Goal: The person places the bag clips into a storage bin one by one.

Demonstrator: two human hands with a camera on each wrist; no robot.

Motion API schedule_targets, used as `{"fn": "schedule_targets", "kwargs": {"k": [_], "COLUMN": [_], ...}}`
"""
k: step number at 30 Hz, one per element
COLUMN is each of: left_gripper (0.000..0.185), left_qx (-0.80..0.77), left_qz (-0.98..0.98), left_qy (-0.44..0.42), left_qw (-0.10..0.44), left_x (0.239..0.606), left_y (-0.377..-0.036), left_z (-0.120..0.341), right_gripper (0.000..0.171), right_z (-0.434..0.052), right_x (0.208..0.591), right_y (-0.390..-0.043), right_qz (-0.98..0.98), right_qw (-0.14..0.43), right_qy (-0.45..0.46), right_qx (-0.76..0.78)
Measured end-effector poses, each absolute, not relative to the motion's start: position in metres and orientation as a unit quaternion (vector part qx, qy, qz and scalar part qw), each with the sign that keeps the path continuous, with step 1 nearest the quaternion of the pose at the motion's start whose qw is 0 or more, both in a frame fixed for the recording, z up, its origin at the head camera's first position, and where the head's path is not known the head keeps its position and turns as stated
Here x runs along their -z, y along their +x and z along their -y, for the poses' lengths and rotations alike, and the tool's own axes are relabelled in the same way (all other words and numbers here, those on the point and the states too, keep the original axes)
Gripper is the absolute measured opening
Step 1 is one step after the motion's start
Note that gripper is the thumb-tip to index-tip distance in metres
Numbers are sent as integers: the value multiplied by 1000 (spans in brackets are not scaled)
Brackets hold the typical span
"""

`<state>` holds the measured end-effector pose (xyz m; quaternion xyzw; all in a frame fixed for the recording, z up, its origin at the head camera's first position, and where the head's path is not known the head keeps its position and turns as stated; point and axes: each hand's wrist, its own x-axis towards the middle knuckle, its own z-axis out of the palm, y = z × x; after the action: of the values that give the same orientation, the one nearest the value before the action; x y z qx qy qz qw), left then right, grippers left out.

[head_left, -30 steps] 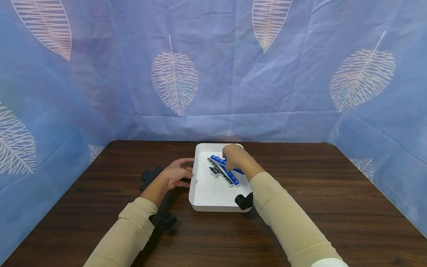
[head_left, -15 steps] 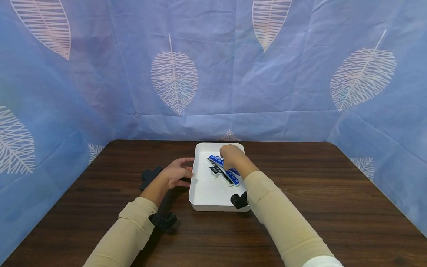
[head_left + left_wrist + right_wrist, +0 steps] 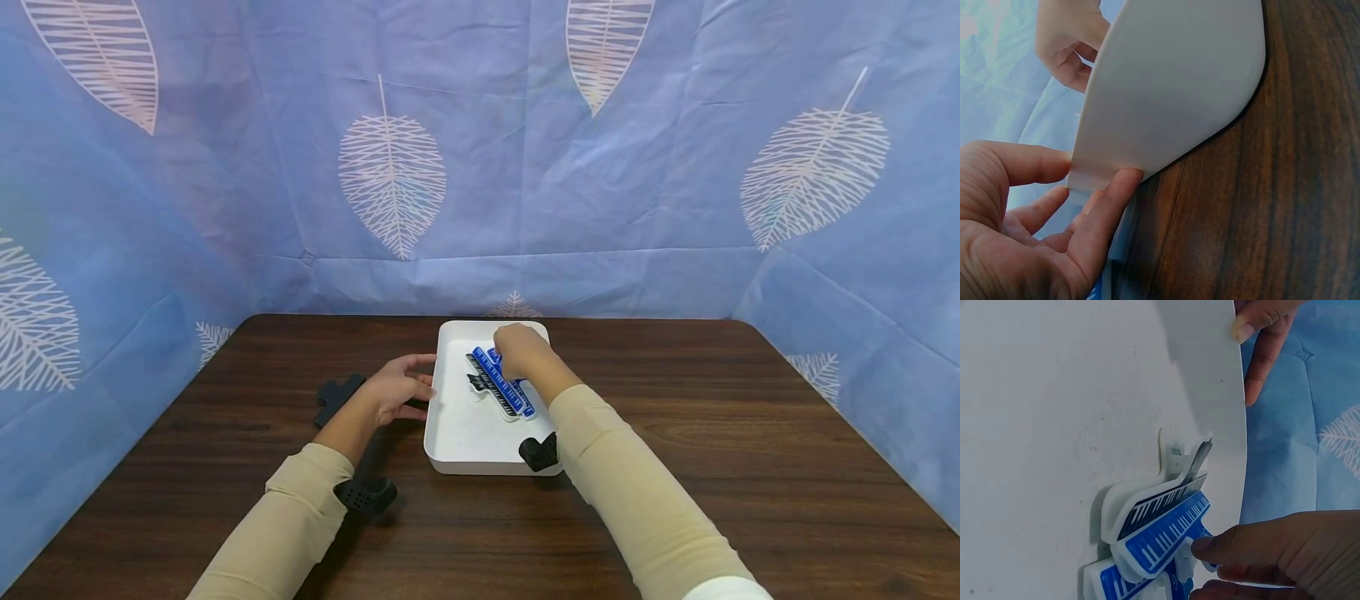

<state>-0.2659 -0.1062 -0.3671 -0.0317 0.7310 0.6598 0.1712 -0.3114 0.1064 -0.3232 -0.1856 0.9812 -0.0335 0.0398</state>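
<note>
My left hand point(image 3: 395, 389) w/ loose fingers steadies the white tray point(image 3: 465, 433) by its side so my right hand point(image 3: 521, 352) can pinch the blue clip point(image 3: 508, 385) lying inside.

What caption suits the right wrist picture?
Right hand pinching blue keyboard-patterned clips in a white tray, left fingers at its rim.
</note>
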Motion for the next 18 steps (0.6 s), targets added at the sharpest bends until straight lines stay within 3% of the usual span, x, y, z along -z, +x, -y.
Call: {"fn": "schedule_targets", "kwargs": {"k": [12,18], "left_gripper": [68,68], "left_qx": [-657,-653], "left_qz": [-734,-737], "left_qy": [-32,-38], "left_qw": [167,168], "left_x": [367,366], "left_y": [-264,-263], "left_z": [105,104], "right_gripper": [24,35], "right_z": [-109,-114], "right_x": [318,316], "right_y": [-305,-298], "right_qz": [-981,-978], "right_qw": [68,81], "right_qy": [-181,-191], "right_qx": [15,13]}}
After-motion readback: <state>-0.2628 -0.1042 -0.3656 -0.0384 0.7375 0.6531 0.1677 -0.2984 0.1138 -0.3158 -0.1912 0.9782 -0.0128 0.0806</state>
